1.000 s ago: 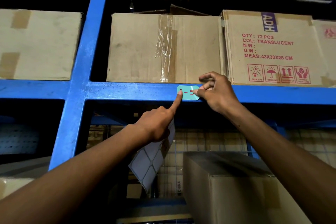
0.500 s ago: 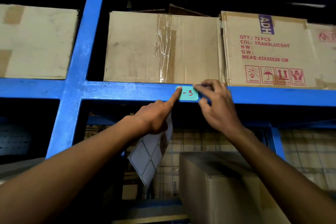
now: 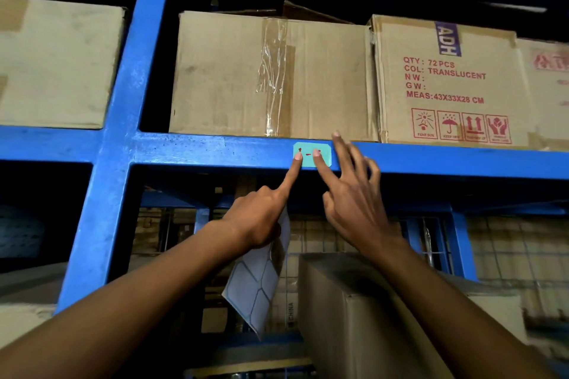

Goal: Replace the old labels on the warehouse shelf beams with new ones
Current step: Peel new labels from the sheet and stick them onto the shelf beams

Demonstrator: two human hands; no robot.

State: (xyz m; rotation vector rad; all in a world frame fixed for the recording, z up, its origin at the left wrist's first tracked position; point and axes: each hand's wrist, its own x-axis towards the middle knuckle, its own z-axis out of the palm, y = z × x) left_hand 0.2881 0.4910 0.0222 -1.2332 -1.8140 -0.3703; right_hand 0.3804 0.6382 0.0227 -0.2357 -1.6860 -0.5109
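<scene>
A small teal label [image 3: 324, 157] with red marks is stuck on the front of the blue shelf beam [image 3: 215, 151]. My left hand [image 3: 261, 218] presses its index fingertip on the label's left edge, while its other fingers grip a white sheet of label backing [image 3: 257, 280] that hangs below. My right hand [image 3: 351, 203] is spread, with its index fingertip on the middle of the label and the other fingers lifted over the beam.
Cardboard boxes stand on the shelf above the beam: a taped one [image 3: 271, 77] and a printed one [image 3: 446, 83]. A blue upright post [image 3: 123, 120] stands at the left. Another box [image 3: 385, 317] sits on the lower level under my right arm.
My right hand has opened from gripping the label's right end to spread fingers, its index now on the label's middle. The left fingertip stays on the left edge.
</scene>
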